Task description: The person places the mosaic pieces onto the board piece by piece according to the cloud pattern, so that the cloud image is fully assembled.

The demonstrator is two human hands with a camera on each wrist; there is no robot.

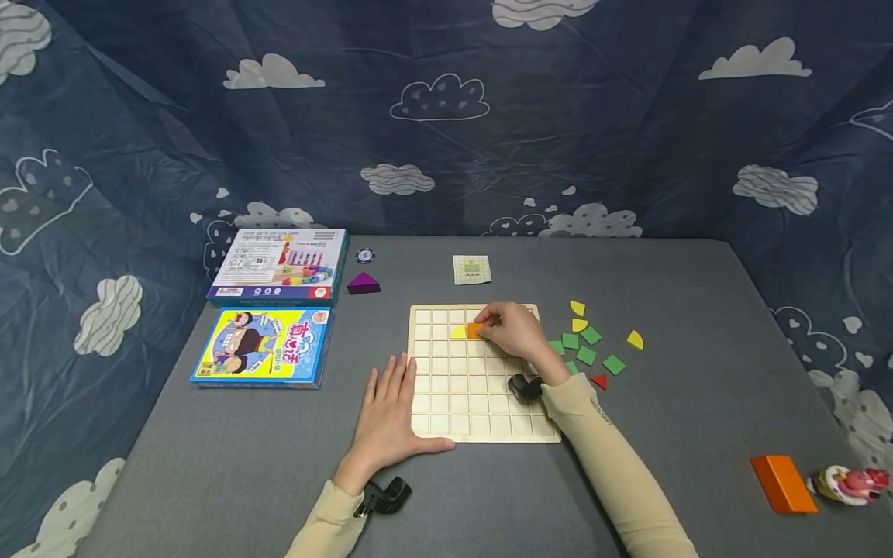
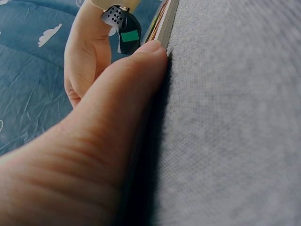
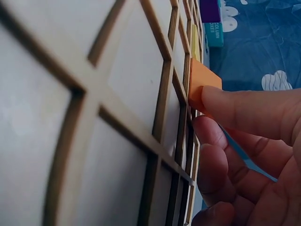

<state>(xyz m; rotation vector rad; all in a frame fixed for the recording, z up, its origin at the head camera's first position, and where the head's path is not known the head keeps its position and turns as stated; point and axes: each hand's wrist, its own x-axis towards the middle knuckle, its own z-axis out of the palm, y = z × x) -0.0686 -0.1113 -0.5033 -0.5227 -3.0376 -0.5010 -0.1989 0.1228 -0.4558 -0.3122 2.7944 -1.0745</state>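
Note:
A pale wooden grid board (image 1: pixel 460 403) lies on the grey table. Near its top, my right hand (image 1: pixel 515 335) pinches a flat orange square tile (image 1: pixel 474 331) between thumb and fingers; in the right wrist view the orange tile (image 3: pixel 202 84) stands tilted at the grid's ridges. Just left of it, a yellow piece (image 1: pixel 457 332) sits in a grid cell. My left hand (image 1: pixel 387 411) lies with straight, spread fingers along the board's left edge, its thumb at the lower left corner. The left wrist view shows that thumb (image 2: pixel 127 80) close up against the board's edge.
Several green squares (image 1: pixel 586 355), yellow quarter-round pieces (image 1: pixel 635 339) and a red triangle (image 1: pixel 600 382) lie right of the board. A pattern card (image 1: pixel 472 270) is behind it. Two boxes (image 1: pixel 261 349), a purple triangular block (image 1: pixel 363 284) and a chip stand left; an orange block (image 1: pixel 784 484) and figurine (image 1: pixel 851 484) right.

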